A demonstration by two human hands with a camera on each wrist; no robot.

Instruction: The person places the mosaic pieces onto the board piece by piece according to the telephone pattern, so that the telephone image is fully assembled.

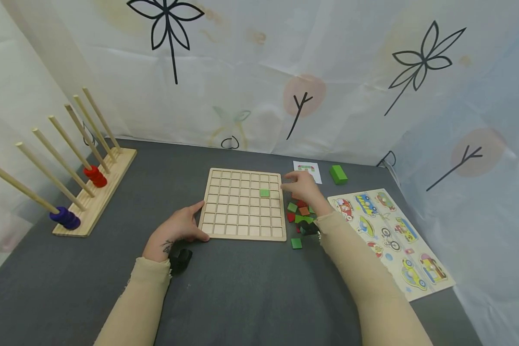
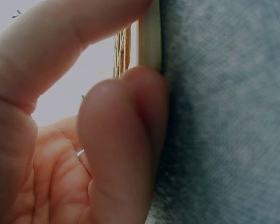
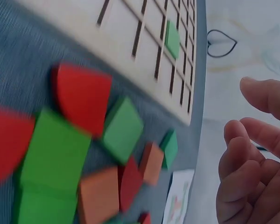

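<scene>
A square wooden grid board [image 1: 247, 238] lies flat on the dark cloth, with one green tile [image 1: 265, 192] in a cell toward its upper right. My left hand [image 1: 175, 233] holds the board's near left corner, index finger at the left edge and thumb at the front one. In the left wrist view, fingertips [image 2: 114, 107] press close to the board's edge. My right hand [image 1: 304, 188] hovers by the far right edge. Its thumb and index finger are apart in the right wrist view, and nothing shows between them. Below it lie loose red, orange and green pieces [image 3: 56, 149].
Behind the right hand are a small printed card [image 1: 297, 166] and a green block [image 1: 338, 175]. A picture puzzle board [image 1: 415, 250] lies at the right. On the left stands a wooden peg rack [image 1: 123, 161] with red and blue rings. A patterned curtain [image 1: 251, 72] closes off the back.
</scene>
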